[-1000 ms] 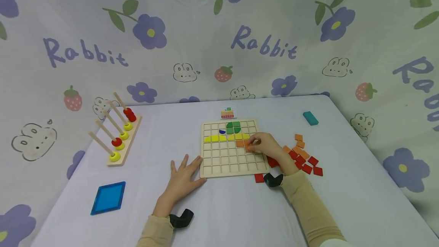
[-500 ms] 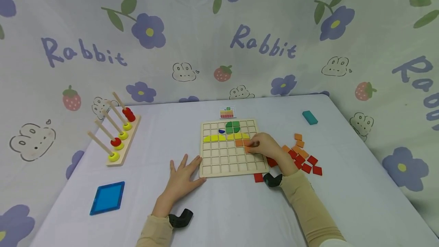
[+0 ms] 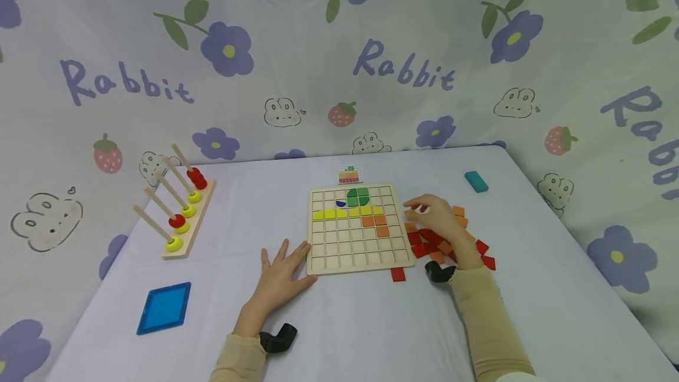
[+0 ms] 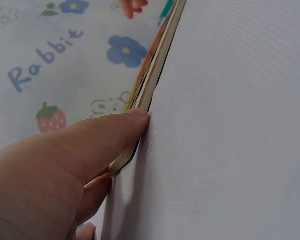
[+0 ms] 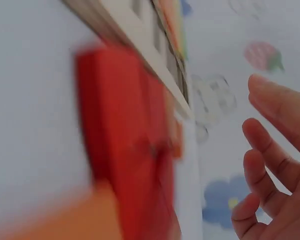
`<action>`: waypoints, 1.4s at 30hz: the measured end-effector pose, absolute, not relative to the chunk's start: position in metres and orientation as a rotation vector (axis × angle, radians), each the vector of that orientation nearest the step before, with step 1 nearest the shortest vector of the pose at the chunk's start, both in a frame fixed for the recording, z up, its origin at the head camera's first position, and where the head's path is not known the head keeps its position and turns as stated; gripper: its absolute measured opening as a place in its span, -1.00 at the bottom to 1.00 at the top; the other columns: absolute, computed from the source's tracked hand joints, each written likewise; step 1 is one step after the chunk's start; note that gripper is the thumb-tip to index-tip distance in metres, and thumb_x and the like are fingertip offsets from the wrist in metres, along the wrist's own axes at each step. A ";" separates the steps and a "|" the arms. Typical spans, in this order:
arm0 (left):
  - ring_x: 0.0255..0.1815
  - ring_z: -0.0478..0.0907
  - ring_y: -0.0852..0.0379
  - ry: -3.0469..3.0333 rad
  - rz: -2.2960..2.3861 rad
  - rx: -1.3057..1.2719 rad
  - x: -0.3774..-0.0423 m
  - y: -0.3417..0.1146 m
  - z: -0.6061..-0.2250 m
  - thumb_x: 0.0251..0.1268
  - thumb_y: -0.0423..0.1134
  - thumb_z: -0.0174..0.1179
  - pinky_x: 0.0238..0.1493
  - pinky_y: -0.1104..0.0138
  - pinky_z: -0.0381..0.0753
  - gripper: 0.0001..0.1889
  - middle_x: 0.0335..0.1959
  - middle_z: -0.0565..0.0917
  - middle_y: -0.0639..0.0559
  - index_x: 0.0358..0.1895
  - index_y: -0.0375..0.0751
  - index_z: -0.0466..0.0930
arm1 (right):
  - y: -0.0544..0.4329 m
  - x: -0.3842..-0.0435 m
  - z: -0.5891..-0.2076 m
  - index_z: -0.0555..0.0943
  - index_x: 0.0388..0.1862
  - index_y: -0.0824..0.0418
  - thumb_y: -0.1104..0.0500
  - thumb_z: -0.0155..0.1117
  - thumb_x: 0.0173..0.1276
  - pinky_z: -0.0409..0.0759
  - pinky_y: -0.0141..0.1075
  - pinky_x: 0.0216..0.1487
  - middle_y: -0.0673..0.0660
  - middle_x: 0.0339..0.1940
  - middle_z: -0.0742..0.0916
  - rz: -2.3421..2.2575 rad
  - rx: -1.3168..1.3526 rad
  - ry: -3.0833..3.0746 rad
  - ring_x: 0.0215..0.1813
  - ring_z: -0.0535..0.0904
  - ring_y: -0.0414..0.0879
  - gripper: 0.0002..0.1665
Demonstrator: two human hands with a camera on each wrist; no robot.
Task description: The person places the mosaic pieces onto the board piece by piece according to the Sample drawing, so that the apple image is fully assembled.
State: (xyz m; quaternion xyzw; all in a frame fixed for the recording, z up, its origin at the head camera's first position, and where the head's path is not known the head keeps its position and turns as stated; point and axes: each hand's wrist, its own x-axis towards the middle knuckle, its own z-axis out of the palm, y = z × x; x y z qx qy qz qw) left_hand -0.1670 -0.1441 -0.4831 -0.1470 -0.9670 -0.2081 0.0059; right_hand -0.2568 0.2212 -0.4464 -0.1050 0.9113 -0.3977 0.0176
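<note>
A wooden grid board (image 3: 345,252) lies mid-table, with green pieces (image 3: 358,197), a small blue piece (image 3: 340,203) and a row of yellow pieces (image 3: 331,214) in it. Below the yellow row sit orange tiles (image 3: 382,231). My left hand (image 3: 278,282) rests spread at the board's lower left corner; in the left wrist view its thumb (image 4: 110,135) touches the edge. My right hand (image 3: 437,217) hovers beside the board's right edge over loose red tiles (image 3: 419,250) and orange ones. Its fingers (image 5: 265,175) are loosely bent with nothing between them in the right wrist view.
A small pattern card (image 3: 350,174) lies behind the board. To the left stands a peg stand with red and yellow beads (image 3: 183,240), with a blue square frame (image 3: 164,308) nearer. A teal block (image 3: 476,181) lies back right, and one red tile (image 3: 398,274) by the board's front edge.
My right hand has let go of an orange tile, which now lies in a cell of the board. It has moved right, off the board to the loose tiles. The left hand stays put.
</note>
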 end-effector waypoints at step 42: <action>0.43 -0.05 -0.26 -3.023 -0.682 -0.464 -0.167 -0.145 -0.482 0.05 0.10 0.28 0.22 -0.34 -0.44 -0.26 0.33 0.35 -0.02 0.31 -0.13 0.33 | 0.275 -0.247 -0.445 0.51 0.15 0.18 0.11 0.35 0.18 0.52 -0.33 -0.22 0.19 -0.17 0.54 -1.368 0.006 2.765 -0.11 0.51 0.08 -0.47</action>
